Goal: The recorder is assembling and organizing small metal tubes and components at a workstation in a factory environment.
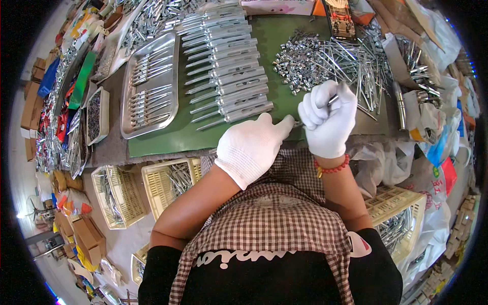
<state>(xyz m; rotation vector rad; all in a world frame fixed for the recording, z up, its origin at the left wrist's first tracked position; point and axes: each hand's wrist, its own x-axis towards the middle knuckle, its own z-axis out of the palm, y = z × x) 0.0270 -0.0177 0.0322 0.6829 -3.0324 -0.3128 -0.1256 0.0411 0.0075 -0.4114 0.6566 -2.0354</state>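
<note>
My gloved left hand [253, 145] is closed at the near edge of the green mat [157, 147], its index finger and thumb reaching right. A small dark metal end [298, 123] shows at those fingertips; the rest of it is hidden. Just right of it, my gloved right hand [329, 119] is raised with curled fingers, pinching a small metal piece [333, 99]. Beyond the right hand lie a heap of small silver collars [297, 61] and a pile of thin metal rods [368, 76]. Left of them runs a row of silver metal tubes with pointed rods [239, 84].
A steel tray [175, 84] of slim metal rods lies to the left, with a small white bin [104, 114] beside it. A phone [340, 20] stands at the back. Below the table edge are cream plastic baskets [147, 185] and white plastic bags [384, 165].
</note>
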